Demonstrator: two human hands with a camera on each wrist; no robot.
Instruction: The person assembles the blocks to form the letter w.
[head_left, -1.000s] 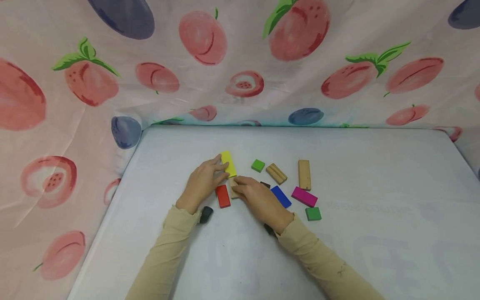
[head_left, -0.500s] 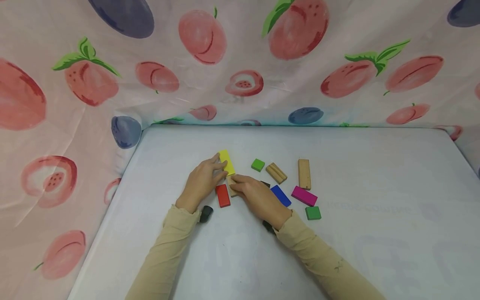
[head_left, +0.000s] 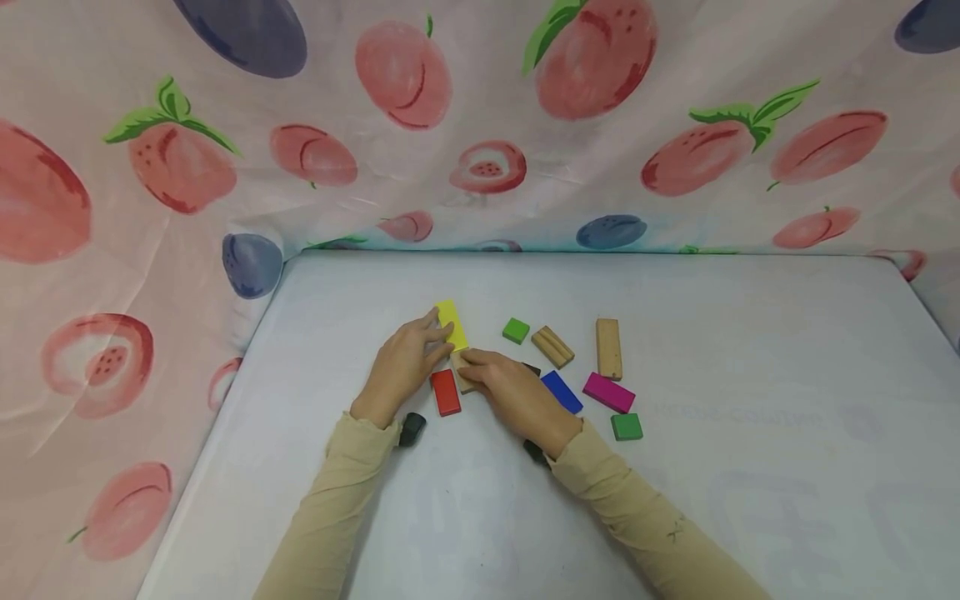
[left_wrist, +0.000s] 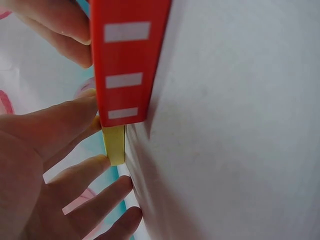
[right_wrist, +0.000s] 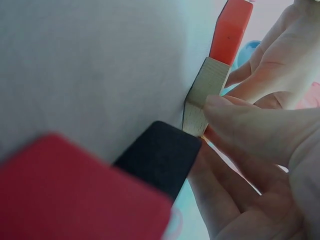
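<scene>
My left hand (head_left: 401, 362) pinches a yellow rectangular block (head_left: 452, 325) flat on the table, with finger and thumb along its left side and near end. In the left wrist view a red block (left_wrist: 125, 65) with pale rectangles on its face stands in front of the yellow block (left_wrist: 115, 145). That red block (head_left: 446, 392) lies near the left thumb. My right hand (head_left: 525, 400) pinches a plain wooden block (head_left: 462, 375) between thumb and fingers, its end against the yellow block. In the right wrist view the wooden block (right_wrist: 207, 90) shows beside the red one (right_wrist: 231, 32).
To the right lie a light green block (head_left: 516, 330), a grooved wooden block (head_left: 552, 347), a long wooden block (head_left: 609, 348), and blue (head_left: 562, 392), magenta (head_left: 609, 392) and green (head_left: 627, 427) blocks. A black block (right_wrist: 160, 155) sits beside the right hand, partly covered in the head view.
Both hands have shifted slightly left, carrying the yellow and wooden blocks along with them. The other blocks stay where they were.
</scene>
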